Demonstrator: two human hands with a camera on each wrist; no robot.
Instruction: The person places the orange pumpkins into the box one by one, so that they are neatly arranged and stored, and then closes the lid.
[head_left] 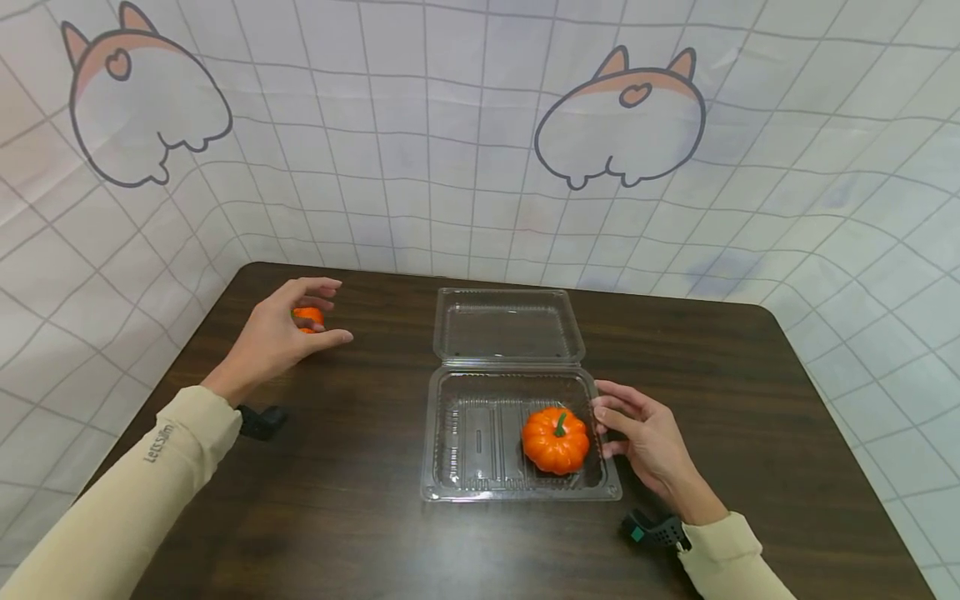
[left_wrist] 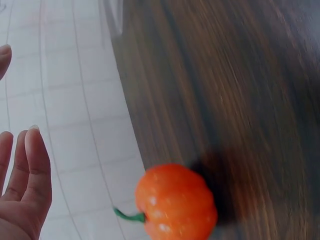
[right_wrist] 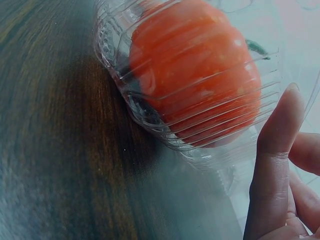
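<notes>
Left pumpkin [left_wrist: 177, 202] is apparently being reached for, left hand [head_left: 279, 327] spread, empty; grasp likely needed. Box [head_left: 517, 494] is being touched by right hand [head_left: 647, 435], grip unclear.

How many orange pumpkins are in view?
2. One pumpkin sits in the right half of the clear container; the second pumpkin is on the table by the left hand, which partly hides it in the head view.

now looking down from head over table [head_left: 360, 533], sharing left pumpkin [left_wrist: 177, 202] with left wrist's close-up, boxed pumpkin [right_wrist: 195, 75] with right's!
</notes>
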